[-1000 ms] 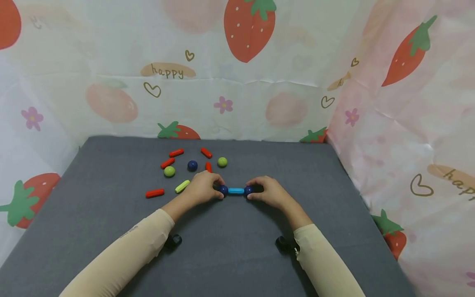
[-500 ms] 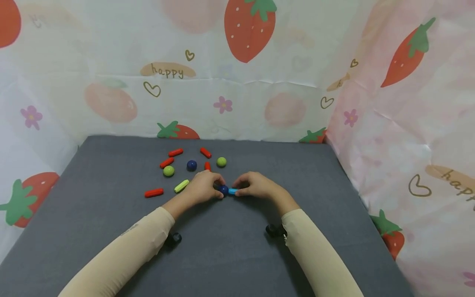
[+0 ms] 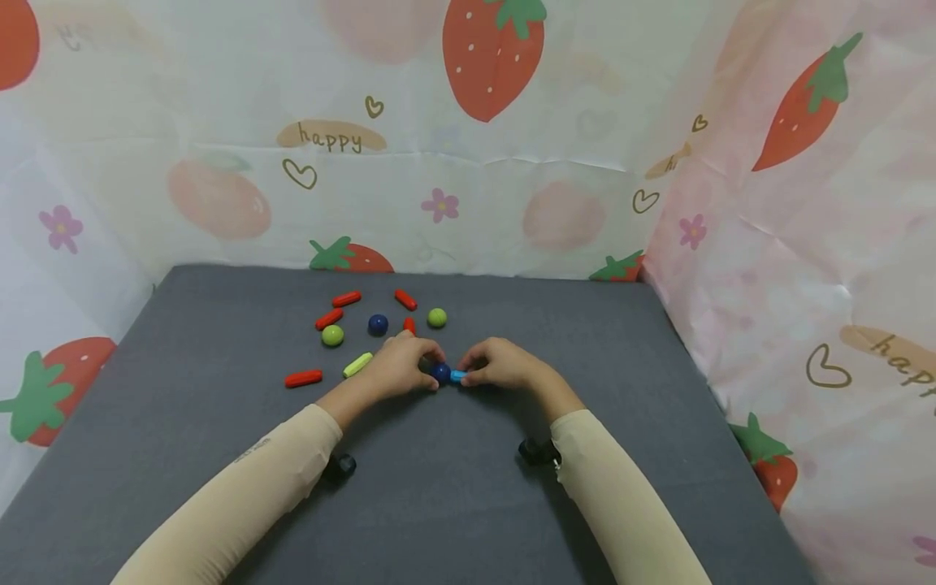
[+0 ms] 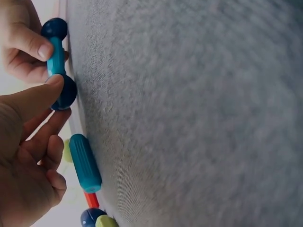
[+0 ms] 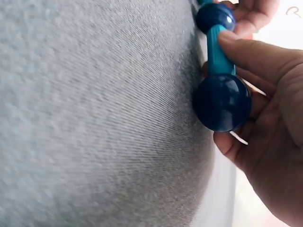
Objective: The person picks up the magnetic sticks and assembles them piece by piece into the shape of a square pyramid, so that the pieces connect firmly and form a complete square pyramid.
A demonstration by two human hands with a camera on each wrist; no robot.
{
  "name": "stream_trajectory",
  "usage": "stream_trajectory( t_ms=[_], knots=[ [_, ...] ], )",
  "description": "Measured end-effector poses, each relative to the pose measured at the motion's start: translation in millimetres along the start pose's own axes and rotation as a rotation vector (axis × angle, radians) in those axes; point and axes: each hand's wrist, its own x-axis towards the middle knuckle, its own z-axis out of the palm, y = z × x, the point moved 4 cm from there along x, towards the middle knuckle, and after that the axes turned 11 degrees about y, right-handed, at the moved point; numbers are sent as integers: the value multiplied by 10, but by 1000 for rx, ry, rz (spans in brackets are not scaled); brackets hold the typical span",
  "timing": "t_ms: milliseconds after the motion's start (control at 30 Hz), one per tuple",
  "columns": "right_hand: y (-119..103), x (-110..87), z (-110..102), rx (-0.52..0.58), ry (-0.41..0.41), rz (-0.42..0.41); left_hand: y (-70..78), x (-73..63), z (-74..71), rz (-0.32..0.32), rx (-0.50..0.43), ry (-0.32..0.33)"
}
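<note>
My left hand (image 3: 398,367) pinches a dark blue ball (image 3: 440,373) between thumb and fingers. From that ball a light blue rod (image 5: 219,51) runs to a second dark blue ball (image 5: 222,103), the three joined in a line like a dumbbell. My right hand (image 3: 506,364) pinches the rod with thumb and fingers, and the second ball sits by its palm, hidden from the head view. Beside the left hand's curled fingers, a loose teal rod (image 4: 85,163) lies on the grey cloth in the left wrist view.
Several red rods (image 3: 303,379) lie to the left and behind the left hand. Among them are a yellow-green rod (image 3: 357,365), two green balls (image 3: 332,335) and another dark blue ball (image 3: 378,325). A strawberry-print curtain (image 3: 468,195) surrounds the grey tabletop (image 3: 439,504).
My right hand has moved left from the outer dark blue ball onto the light blue rod, now covering that ball in the head view. My left hand has kept its hold.
</note>
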Motion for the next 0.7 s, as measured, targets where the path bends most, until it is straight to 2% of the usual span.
stream_trajectory(
  t_ms=[200, 400, 700],
  knots=[
    [80, -53, 2, 31, 101, 70, -51, -53, -131, 10, 51, 2],
    [139, -123, -4, 63, 200, 150, -172, -128, -262, -16, 95, 6],
    [225, -205, -5, 123, 319, 225, -306, -219, -355, -61, 174, -1]
  ],
)
